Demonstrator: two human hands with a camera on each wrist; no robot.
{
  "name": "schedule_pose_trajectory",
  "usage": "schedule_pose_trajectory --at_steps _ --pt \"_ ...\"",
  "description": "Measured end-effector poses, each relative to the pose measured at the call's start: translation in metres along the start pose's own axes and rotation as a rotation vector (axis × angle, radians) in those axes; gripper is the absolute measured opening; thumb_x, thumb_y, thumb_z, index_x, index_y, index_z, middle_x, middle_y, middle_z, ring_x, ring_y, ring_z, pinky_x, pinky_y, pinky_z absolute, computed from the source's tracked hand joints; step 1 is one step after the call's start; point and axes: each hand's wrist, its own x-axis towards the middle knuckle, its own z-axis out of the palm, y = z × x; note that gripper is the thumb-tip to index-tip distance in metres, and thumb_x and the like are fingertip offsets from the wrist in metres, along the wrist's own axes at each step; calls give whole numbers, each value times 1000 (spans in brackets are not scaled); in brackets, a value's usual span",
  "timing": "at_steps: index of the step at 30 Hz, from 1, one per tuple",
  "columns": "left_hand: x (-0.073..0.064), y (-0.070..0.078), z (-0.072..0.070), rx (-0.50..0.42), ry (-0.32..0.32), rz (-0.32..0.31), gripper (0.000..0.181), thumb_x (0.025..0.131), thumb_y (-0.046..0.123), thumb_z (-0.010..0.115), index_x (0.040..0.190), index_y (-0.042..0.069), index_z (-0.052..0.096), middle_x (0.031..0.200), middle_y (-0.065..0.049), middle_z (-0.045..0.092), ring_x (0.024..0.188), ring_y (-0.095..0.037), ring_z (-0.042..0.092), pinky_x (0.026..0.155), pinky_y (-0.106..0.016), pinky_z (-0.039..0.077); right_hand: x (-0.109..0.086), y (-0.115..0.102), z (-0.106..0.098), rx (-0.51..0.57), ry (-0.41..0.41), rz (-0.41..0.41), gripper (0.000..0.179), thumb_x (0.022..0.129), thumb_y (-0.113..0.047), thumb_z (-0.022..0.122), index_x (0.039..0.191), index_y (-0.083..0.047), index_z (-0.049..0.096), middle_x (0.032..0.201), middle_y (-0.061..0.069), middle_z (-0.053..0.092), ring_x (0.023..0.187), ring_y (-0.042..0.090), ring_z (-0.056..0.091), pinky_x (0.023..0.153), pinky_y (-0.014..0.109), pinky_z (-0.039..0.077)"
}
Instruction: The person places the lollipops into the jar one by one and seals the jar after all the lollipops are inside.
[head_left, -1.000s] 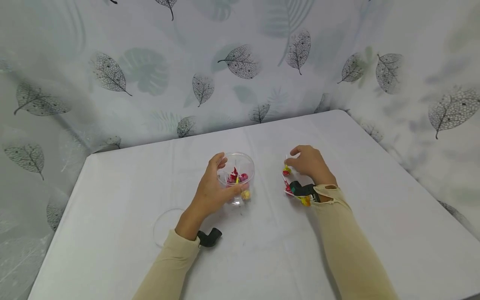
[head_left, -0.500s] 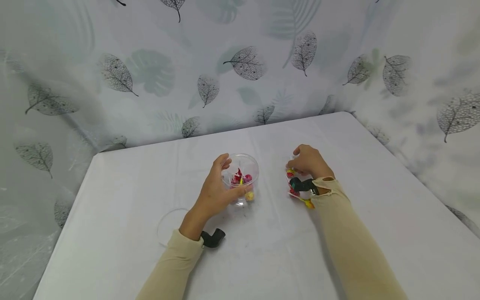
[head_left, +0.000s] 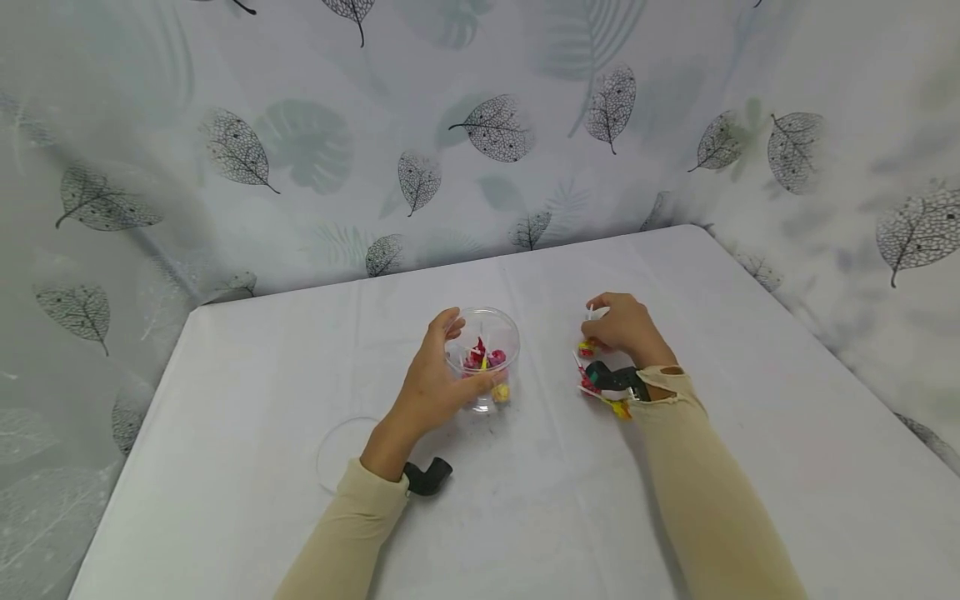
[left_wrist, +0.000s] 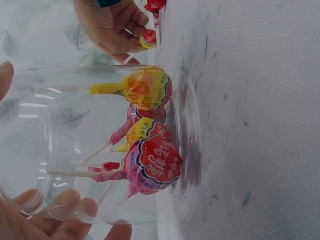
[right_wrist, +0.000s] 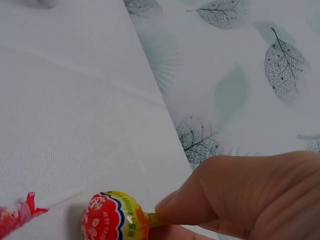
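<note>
My left hand (head_left: 433,385) grips the side of a clear plastic cup (head_left: 501,320) that stands upright on the table. Several wrapped lollipops, among them a pink-and-red one (left_wrist: 154,166) and a yellow one (left_wrist: 148,89), rest heads down inside it. To the right, my right hand (head_left: 624,327) pinches the stick of a yellow-and-red lollipop (right_wrist: 112,217) between thumb and fingers, its head close to the tabletop. A red lollipop (head_left: 589,384) and a yellow one (head_left: 620,409) lie beneath the right wrist, partly hidden by the wrist camera.
A clear round lid (head_left: 321,457) lies flat on the white-covered table (head_left: 225,433), left of the left wrist. A leaf-patterned curtain (head_left: 315,208) closes off the back and sides.
The right thumb and fingers have drawn together on the lollipop stick, and the hand has shifted slightly. My left hand stays on the cup; the head view has shifted a little.
</note>
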Motion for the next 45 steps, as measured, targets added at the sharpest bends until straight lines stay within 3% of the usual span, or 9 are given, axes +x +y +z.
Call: schedule_pose_trajectory --at_steps 6,15,28,36,45 --pt "0 -1 -1 -7 1 16 104 82 48 86 162 22 24 162 -2 41 147 -19 41 118 -58 35 -6 3 1 136 45 1 38 91 -13 67 126 1 65 89 12 74 65 11 69 61 25 58" --pt "0 -1 0 -13 3 8 104 82 48 87 162 23 24 162 -3 41 148 -21 41 118 -59 34 -19 4 2 252 134 35 26 92 -15 69 113 0 65 90 14 77 73 20 74 65 26 61" --pt "1 -1 1 -6 5 10 104 82 44 88 161 23 24 162 -6 41 147 -20 41 119 -60 33 -27 7 3 416 187 4 27 97 -14 69 116 5 65 99 19 75 78 19 74 70 24 61" --pt "1 -2 1 -20 3 3 103 82 42 88 161 24 25 163 -5 41 147 -19 41 118 -59 34 -31 5 0 468 205 -27 27 99 -16 70 114 5 64 98 18 75 87 28 77 72 25 61" --pt "0 -2 0 -8 6 14 104 82 45 88 161 23 25 163 -6 41 147 -19 41 119 -59 34 -33 2 0 521 213 -77 27 97 -15 73 113 5 64 97 15 75 83 21 78 73 25 61"
